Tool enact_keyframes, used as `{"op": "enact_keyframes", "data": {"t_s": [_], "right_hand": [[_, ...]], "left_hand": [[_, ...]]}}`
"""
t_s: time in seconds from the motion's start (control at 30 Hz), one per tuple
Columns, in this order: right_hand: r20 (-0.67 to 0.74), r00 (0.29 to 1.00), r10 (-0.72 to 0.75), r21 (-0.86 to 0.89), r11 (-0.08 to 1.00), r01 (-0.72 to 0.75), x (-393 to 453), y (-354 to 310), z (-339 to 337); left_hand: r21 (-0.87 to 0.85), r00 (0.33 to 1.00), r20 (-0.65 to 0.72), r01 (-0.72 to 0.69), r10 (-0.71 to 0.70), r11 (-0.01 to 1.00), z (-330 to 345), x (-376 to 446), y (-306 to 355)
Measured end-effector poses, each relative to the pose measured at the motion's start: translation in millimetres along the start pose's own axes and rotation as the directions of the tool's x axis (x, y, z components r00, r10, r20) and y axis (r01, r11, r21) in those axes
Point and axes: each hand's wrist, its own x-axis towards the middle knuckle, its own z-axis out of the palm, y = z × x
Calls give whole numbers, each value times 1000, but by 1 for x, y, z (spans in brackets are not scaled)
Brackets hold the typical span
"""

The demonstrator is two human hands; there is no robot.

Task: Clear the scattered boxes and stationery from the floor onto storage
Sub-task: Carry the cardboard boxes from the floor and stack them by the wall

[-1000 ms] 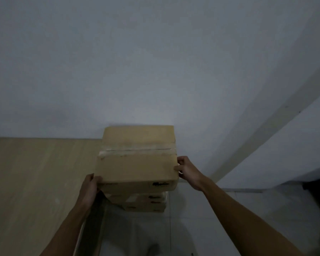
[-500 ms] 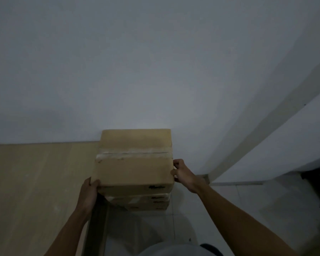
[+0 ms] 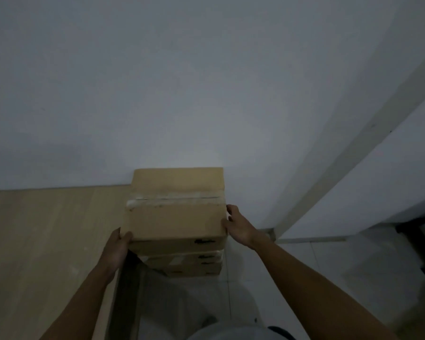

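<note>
Two bare arms reach out from the bottom of the view, with no sleeves on them. The left hand (image 3: 115,249) and the right hand (image 3: 238,228) wear no gloves, rings or watch. Low down is a pale shape, maybe a light grey shirt (image 3: 221,333).

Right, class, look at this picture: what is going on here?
A person holds a brown cardboard box sealed with tape between both hands: the left hand grips its near left corner, the right hand its right edge. The box sits on top of a stack of similar cardboard boxes standing on the pale tiled floor against the white wall, beside a light wooden surface. Whether it rests fully on the stack cannot be told.
</note>
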Motion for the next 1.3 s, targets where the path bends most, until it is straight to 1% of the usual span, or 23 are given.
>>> {"op": "enact_keyframes", "data": {"t_s": [0.1, 0.17, 0.2, 0.23, 0.27, 0.33, 0.4, 0.5, 0.57, 0.67, 0.77, 0.83, 0.87, 1.0, 1.13, 1.3], "right_hand": [[-118, 992, -43, -16, 999, 41, -12, -1, -8], [-183, 981, -68, -11, 998, 67, -22, 3, -18], [-204, 976, -77, -16, 997, 75, -31, 10, -27], [-209, 975, -80, -22, 997, 77, -38, 14, -35], [-210, 975, -79, -23, 997, 76, -41, 17, -40], [-251, 965, -69, -11, 998, 69, -58, 33, -58], [-301, 952, -56, 12, 998, 63, -80, 53, -76], [-344, 938, -29, 37, 998, 44, -120, 91, -101], [-367, 930, -9, 51, 998, 29, -151, 120, -119], [-406, 913, 39, 118, 993, 10, -203, 167, -146], [-433, 898, 83, 183, 983, -3, -259, 221, -175], [-438, 889, 133, 264, 965, -14, -301, 261, -192], [-438, 884, 161, 301, 953, -25, -322, 281, -199], [-490, 835, 249, 401, 915, -38, -398, 355, -225], [-509, 786, 350, 496, 866, -65, -454, 412, -253], [-523, 736, 430, 583, 811, -60, -476, 479, -304]], "left_hand": [[84, 972, -192, -120, 134, 989, 7, -8, 2], [191, 915, -264, -260, 304, 947, 20, -20, 4], [253, 874, -268, -343, 406, 905, 32, -28, 8], [295, 838, -267, -399, 476, 868, 42, -34, 13], [313, 818, -251, -437, 518, 843, 49, -37, 18], [287, 805, -152, -519, 573, 805, 73, -51, 27], [227, 809, -38, -565, 587, 793, 99, -71, 35], [212, 794, 81, -604, 602, 768, 135, -105, 40], [220, 797, 161, -604, 582, 766, 158, -128, 38], [224, 791, 262, -607, 553, 762, 196, -165, 32], [201, 773, 392, -602, 500, 773, 240, -206, 24], [200, 746, 479, -606, 463, 769, 269, -240, 14], [215, 740, 504, -606, 445, 766, 283, -260, 8], [184, 728, 558, -577, 399, 796, 339, -331, -15], [202, 672, 649, -604, 357, 771, 399, -379, -24], [176, 589, 732, -649, 343, 740, 487, -432, -13]]}}
